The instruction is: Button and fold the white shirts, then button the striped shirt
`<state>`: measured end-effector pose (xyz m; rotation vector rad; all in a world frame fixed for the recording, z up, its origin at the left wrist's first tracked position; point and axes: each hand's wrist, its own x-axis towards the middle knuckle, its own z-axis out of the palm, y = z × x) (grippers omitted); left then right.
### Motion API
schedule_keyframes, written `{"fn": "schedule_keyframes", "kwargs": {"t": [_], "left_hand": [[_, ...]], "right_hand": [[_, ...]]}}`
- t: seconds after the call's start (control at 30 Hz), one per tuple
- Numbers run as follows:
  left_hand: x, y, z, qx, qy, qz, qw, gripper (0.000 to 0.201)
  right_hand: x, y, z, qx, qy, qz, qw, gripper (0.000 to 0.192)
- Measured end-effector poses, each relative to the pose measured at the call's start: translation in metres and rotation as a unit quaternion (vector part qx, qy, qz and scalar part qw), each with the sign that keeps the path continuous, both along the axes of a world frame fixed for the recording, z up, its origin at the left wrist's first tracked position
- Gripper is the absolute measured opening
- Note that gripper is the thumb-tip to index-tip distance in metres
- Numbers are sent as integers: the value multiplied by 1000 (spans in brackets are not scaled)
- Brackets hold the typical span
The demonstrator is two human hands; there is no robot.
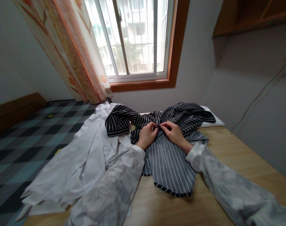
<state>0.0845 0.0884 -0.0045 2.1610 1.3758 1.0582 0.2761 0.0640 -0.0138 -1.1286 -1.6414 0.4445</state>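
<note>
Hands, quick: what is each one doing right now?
Left hand: closed, pinching the striped shirt at its front.
Right hand: closed, pinching the same spot on the striped shirt, fingertips meeting the left's.

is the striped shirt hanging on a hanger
No, the striped shirt lies spread flat on the wooden table, with both hands pinching its front.

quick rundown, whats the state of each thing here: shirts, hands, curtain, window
striped shirt: spread on the wooden table, rumpled at the top
left hand: pinching the striped shirt at its middle
right hand: pinching the same spot, fingertips meeting the left hand's
white shirt: lying crumpled, draped over the table's left edge
curtain: drawn aside to the left
window: looks shut, daylight outside
</note>
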Motion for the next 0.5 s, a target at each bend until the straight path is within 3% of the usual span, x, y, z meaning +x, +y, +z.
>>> {"fn": "schedule_keyframes", "kwargs": {"t": [0.23, 0.5], "left_hand": [[-3, 9, -5, -6, -53, -44, 998, 11], [-6, 10, -2, -33, -89, -113, 989, 22]], "right_hand": [[-4, -4, -5, 21, -30, 10, 999, 14], [-4, -5, -6, -50, 28, 30, 998, 19]]}}
